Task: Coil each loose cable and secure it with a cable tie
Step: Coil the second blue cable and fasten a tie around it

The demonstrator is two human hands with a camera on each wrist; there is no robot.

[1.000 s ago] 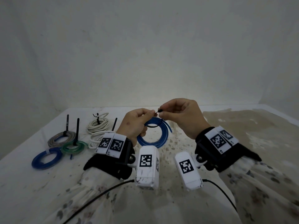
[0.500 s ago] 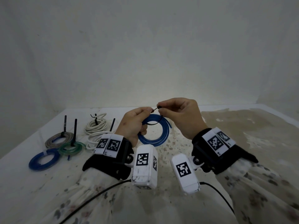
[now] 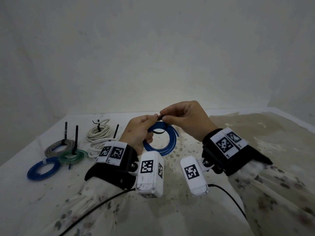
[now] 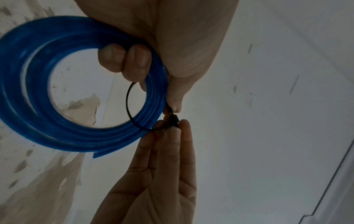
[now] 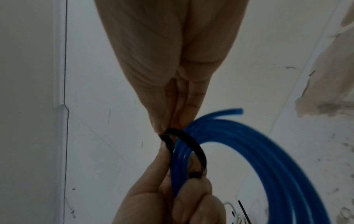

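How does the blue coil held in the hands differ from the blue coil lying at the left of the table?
The held blue coil is up in the air, gripped by the left hand; the lying blue coil rests flat on the table. The held one carries a loose black cable tie, pinched by the right hand; the lying one has a pale band. Both are blue and coiled.

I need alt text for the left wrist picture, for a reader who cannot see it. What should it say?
The left hand holds a coiled blue cable while the right hand pinches the head of a black cable tie looped loosely around the coil. One cut end of the cable sticks out below, above a stained white surface.
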